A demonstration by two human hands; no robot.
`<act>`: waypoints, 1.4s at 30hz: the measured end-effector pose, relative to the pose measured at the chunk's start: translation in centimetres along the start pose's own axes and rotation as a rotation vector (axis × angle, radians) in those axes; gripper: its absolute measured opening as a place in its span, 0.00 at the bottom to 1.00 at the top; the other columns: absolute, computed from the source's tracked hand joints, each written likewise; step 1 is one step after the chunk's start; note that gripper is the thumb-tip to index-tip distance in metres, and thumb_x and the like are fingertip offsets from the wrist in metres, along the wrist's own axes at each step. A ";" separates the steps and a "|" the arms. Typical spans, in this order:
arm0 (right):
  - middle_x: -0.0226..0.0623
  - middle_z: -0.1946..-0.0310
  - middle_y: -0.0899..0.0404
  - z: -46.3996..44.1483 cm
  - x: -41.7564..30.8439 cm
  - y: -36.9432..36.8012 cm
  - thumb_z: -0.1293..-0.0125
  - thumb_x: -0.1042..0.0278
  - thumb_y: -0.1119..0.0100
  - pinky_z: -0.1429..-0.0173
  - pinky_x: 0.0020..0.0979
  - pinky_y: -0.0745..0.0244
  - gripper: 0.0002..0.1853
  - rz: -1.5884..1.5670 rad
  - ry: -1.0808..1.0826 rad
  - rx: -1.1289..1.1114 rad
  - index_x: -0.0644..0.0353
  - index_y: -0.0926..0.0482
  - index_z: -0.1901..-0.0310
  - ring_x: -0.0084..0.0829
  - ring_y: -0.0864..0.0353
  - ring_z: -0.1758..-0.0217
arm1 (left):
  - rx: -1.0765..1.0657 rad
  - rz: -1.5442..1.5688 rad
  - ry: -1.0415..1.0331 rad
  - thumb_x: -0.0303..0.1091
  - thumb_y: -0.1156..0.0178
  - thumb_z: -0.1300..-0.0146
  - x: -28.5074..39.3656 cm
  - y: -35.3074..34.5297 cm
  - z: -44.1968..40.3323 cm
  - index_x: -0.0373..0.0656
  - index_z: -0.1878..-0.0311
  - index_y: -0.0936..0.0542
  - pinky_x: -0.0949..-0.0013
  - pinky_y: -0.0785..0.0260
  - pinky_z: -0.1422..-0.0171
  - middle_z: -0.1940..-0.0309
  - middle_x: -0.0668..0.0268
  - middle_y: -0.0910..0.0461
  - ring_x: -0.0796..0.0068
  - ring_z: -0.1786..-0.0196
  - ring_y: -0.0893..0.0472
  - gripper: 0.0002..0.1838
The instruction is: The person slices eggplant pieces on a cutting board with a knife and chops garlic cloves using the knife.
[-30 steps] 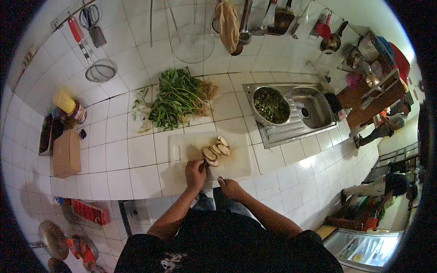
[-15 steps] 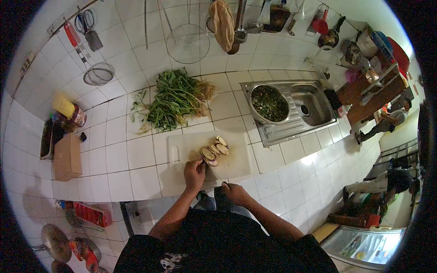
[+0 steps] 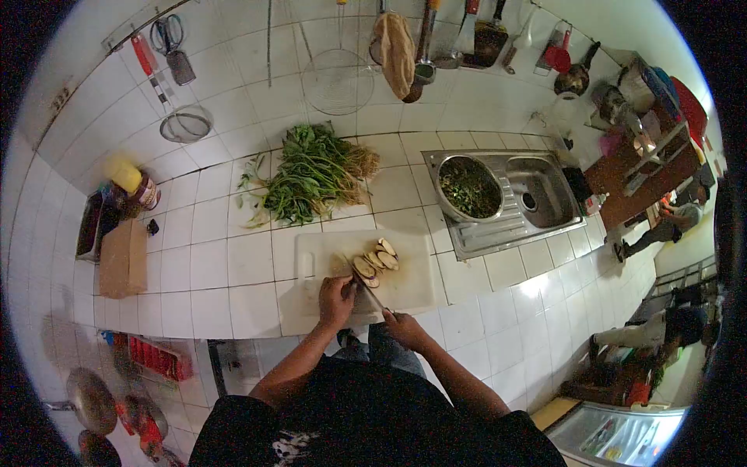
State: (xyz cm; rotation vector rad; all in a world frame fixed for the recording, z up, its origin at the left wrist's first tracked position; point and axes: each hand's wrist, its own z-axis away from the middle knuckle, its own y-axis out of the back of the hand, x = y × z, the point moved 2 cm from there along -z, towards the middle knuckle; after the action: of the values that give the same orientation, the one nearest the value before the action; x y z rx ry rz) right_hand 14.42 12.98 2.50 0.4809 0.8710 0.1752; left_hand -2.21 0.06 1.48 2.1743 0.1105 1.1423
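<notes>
On the white cutting board [image 3: 416,292] lie several pale, dark-skinned eggplant slices [image 3: 373,263], overlapping in a loose row. The fingers of my left hand [image 3: 337,302] are closed at the near end of that row, holding a piece of eggplant that they mostly hide. My right hand [image 3: 405,330] is wrapped around the handle of a knife [image 3: 375,300]. Its blade slants up and left, with the tip beside my left fingertips and the nearest slices.
Leafy greens with roots [image 3: 315,175] lie behind the board. A metal bowl of chopped greens [image 3: 470,188] rests on the drainboard of the steel sink [image 3: 537,191]. A cardboard box [image 3: 123,261] stands at left. Utensils, including a strainer [image 3: 185,124], hang on the wall. Other people are at right.
The knife blade has come up from the board's near edge to the eggplant beside my left fingers. My left hand stays at the slices. The whole view has shifted slightly.
</notes>
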 end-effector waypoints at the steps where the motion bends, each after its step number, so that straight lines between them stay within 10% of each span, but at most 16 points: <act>1: 0.49 0.74 0.20 0.7 0.4 0.1 0.28 0.31 0.61 0.65 0.43 0.25 0.40 -0.079 -0.044 -0.056 0.71 0.21 0.59 0.42 0.20 0.73 | 0.001 0.016 0.014 0.28 0.33 0.45 -0.3 -0.2 0.0 0.40 0.57 0.20 0.54 0.30 0.49 0.62 0.58 0.18 0.54 0.56 0.22 0.12; 10: 0.25 0.85 0.37 4.4 0.6 0.9 0.29 0.29 0.59 0.84 0.29 0.42 0.32 -0.266 -0.102 -0.025 0.55 0.27 0.70 0.21 0.39 0.87 | -0.022 0.049 0.070 0.30 0.35 0.41 -0.6 -0.2 -0.5 0.41 0.54 0.20 0.55 0.29 0.48 0.60 0.59 0.17 0.55 0.56 0.22 0.12; 34: 0.23 0.89 0.40 5.3 -2.0 5.1 0.28 0.35 0.56 0.89 0.26 0.50 0.25 -0.662 -0.175 0.140 0.48 0.34 0.72 0.19 0.47 0.92 | -0.276 0.070 0.168 0.40 0.24 0.54 2.2 -0.9 -3.7 0.38 0.38 0.31 0.54 0.31 0.41 0.49 0.52 0.26 0.52 0.46 0.25 0.41; 42: 0.24 0.88 0.40 4.7 -2.9 5.4 0.28 0.34 0.55 0.87 0.27 0.47 0.27 -0.597 -0.152 0.123 0.51 0.33 0.73 0.19 0.45 0.91 | -0.436 -0.338 0.061 0.47 0.25 0.57 3.0 -3.1 -5.1 0.38 0.35 0.33 0.51 0.35 0.37 0.43 0.52 0.30 0.50 0.38 0.33 0.46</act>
State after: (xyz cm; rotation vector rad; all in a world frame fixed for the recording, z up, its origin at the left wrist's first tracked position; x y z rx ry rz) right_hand 16.39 15.20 9.59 0.3257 0.8438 -0.4590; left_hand -3.53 6.19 3.77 1.6625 0.2240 0.9368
